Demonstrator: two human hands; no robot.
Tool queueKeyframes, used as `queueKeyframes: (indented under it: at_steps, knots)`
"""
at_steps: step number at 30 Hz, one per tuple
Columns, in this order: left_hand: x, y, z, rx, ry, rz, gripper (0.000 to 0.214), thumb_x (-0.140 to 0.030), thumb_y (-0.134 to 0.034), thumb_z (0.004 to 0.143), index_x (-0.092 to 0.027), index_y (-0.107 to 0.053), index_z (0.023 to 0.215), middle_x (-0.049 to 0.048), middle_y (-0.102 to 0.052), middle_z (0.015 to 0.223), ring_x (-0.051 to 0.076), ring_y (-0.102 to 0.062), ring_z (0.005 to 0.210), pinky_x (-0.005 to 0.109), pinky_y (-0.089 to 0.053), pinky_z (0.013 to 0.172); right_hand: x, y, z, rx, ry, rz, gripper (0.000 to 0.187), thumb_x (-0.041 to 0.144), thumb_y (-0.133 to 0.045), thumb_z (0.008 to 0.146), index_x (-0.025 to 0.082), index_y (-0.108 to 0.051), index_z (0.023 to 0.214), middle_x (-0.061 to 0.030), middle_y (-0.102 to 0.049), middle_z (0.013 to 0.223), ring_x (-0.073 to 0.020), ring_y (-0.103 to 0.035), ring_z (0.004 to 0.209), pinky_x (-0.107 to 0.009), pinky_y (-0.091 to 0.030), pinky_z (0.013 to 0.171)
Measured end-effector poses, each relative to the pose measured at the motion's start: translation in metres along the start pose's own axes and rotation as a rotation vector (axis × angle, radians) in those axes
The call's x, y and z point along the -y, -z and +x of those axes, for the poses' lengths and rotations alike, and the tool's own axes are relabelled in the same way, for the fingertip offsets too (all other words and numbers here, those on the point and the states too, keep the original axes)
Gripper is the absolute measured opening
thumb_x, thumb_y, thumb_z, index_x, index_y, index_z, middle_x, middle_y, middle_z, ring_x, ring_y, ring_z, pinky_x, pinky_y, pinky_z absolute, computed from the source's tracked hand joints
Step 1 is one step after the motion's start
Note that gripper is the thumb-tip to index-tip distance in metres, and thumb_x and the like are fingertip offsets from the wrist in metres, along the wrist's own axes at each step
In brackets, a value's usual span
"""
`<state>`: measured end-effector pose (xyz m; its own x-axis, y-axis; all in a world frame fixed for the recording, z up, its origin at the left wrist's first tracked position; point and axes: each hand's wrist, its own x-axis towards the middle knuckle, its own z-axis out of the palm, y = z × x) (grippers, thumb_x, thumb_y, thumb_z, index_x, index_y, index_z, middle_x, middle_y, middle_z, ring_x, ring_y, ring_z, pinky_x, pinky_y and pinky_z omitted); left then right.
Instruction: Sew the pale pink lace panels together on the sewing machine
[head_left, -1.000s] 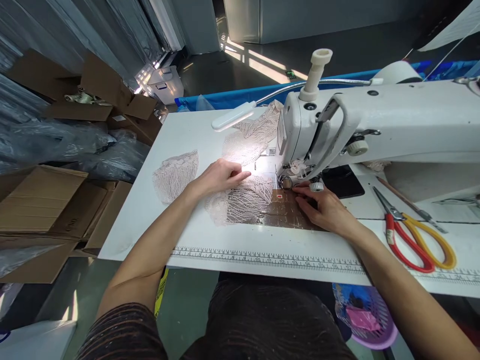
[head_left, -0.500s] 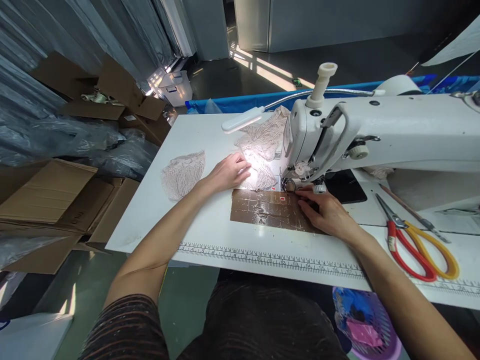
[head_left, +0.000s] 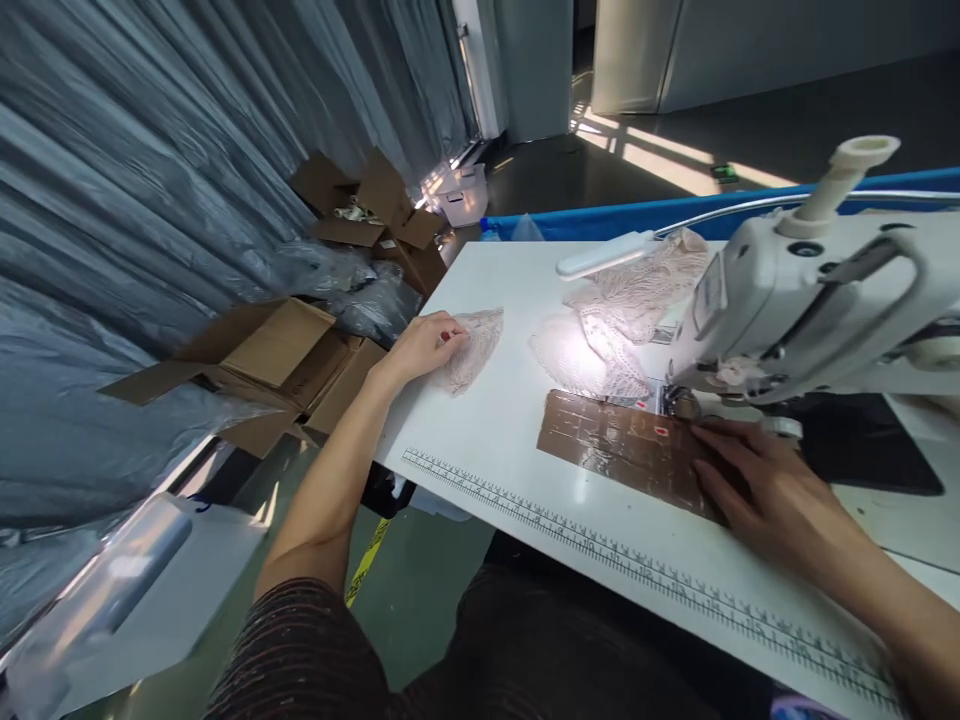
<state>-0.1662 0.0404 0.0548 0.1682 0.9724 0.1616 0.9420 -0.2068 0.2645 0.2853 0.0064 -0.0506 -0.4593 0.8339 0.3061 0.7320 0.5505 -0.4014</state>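
My left hand [head_left: 421, 350] is at a loose piece of pale pink lace [head_left: 480, 345] on the left of the table, its thumb and fingers closed over the lace's left part. Something small and red shows between the fingertips. My right hand [head_left: 761, 485] rests by the presser foot [head_left: 681, 402] of the white sewing machine [head_left: 810, 300], thumb apart from the fingers, on the right end of a brown taped plate [head_left: 607, 440]. Another lace piece [head_left: 592, 355] lies under the lamp light beside the needle area, with bunched lace [head_left: 660, 275] behind it.
A white lamp [head_left: 606, 256] on a bendable neck hangs over the lace. A printed ruler [head_left: 585, 540] runs along the table's front edge. A dark flat slab [head_left: 862, 440] lies right of the needle. Open cardboard boxes [head_left: 281, 345] and plastic bags stand left of the table.
My left hand has moved left from the lace under the lamp to the separate lace piece. The right hand stays by the presser foot. The view has turned left.
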Motion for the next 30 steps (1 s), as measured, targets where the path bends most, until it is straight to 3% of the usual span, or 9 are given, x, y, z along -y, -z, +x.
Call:
queueKeyframes:
  at_steps: [5,10,13,15,17,21,24,26,30]
  knots:
    - [0.005,-0.021,-0.026,0.037,0.062,-0.135,0.021,-0.039,-0.065,0.083,-0.019,-0.07,0.085,0.0026,-0.064,0.085,0.016,-0.058,0.073,0.027,-0.046,0.068,-0.004,-0.003,0.001,-0.028,0.036,-0.005,0.043,0.046,-0.042,0.093,0.023,-0.062,0.125,-0.0171,-0.066,0.117,-0.0408,-0.064,0.107,-0.061,-0.052,0.092]
    - [-0.001,-0.029,-0.024,-0.049,0.081,-0.153,0.025,-0.035,-0.051,0.093,-0.018,-0.067,0.082,0.0045,-0.063,0.09,0.017,-0.058,0.078,0.03,-0.048,0.073,-0.003,-0.001,0.004,-0.019,0.003,0.024,0.043,0.047,-0.042,0.093,0.024,-0.062,0.122,-0.0166,-0.066,0.117,-0.0412,-0.064,0.107,-0.06,-0.053,0.09]
    - [-0.014,-0.028,-0.018,-0.107,0.058,-0.214,0.026,-0.034,-0.048,0.095,-0.018,-0.064,0.084,0.0059,-0.064,0.097,0.018,-0.06,0.086,0.031,-0.049,0.078,-0.001,0.001,0.005,0.005,-0.028,0.04,0.042,0.047,-0.043,0.094,0.023,-0.063,0.121,-0.0179,-0.068,0.112,-0.04,-0.065,0.104,-0.058,-0.055,0.088]
    - [-0.033,-0.031,-0.018,-0.11,-0.005,-0.294,0.026,-0.032,-0.045,0.097,-0.018,-0.061,0.082,0.0058,-0.065,0.095,0.018,-0.061,0.089,0.032,-0.049,0.081,-0.001,0.002,0.005,0.008,-0.038,0.041,0.04,0.046,-0.044,0.094,0.023,-0.064,0.12,-0.0178,-0.068,0.109,-0.0393,-0.066,0.102,-0.057,-0.055,0.087]
    - [-0.062,-0.038,-0.023,-0.024,-0.116,-0.38,0.028,-0.031,-0.043,0.099,-0.018,-0.058,0.079,0.0055,-0.066,0.092,0.018,-0.062,0.089,0.033,-0.05,0.082,0.0,0.002,0.006,0.001,-0.044,0.041,0.041,0.046,-0.043,0.094,0.023,-0.065,0.12,-0.0174,-0.068,0.11,-0.0387,-0.066,0.103,-0.056,-0.055,0.088]
    - [-0.123,-0.057,-0.043,0.322,-0.405,-0.532,0.021,-0.028,-0.049,0.1,-0.019,-0.065,0.089,0.0074,-0.07,0.104,0.017,-0.066,0.093,0.033,-0.054,0.083,0.005,0.006,0.007,0.019,-0.083,0.05,0.044,0.045,-0.043,0.095,0.019,-0.065,0.123,-0.0171,-0.066,0.114,-0.0363,-0.066,0.104,-0.053,-0.054,0.089]
    - [-0.146,-0.061,-0.05,0.463,-0.564,-0.604,0.014,-0.027,-0.058,0.096,-0.021,-0.07,0.092,0.0095,-0.068,0.117,0.018,-0.066,0.102,0.032,-0.055,0.085,0.01,0.01,0.008,0.037,-0.11,0.058,0.045,0.043,-0.044,0.095,0.018,-0.065,0.125,-0.0174,-0.065,0.117,-0.035,-0.065,0.105,-0.051,-0.055,0.089]
    - [-0.145,-0.058,-0.044,0.425,-0.552,-0.6,0.013,-0.028,-0.059,0.096,-0.022,-0.07,0.094,0.0079,-0.068,0.115,0.018,-0.066,0.102,0.033,-0.055,0.085,0.013,0.012,0.009,0.039,-0.111,0.06,0.043,0.041,-0.045,0.095,0.018,-0.065,0.125,-0.0168,-0.064,0.117,-0.034,-0.064,0.107,-0.05,-0.054,0.091]
    - [-0.127,-0.053,-0.023,0.2,-0.304,-0.42,0.021,-0.037,-0.052,0.099,-0.022,-0.067,0.102,0.0045,-0.069,0.1,0.017,-0.065,0.088,0.034,-0.053,0.077,0.017,0.014,0.01,0.033,-0.097,0.064,0.04,0.038,-0.048,0.094,0.021,-0.065,0.126,-0.0143,-0.064,0.117,-0.0312,-0.064,0.108,-0.046,-0.055,0.093]
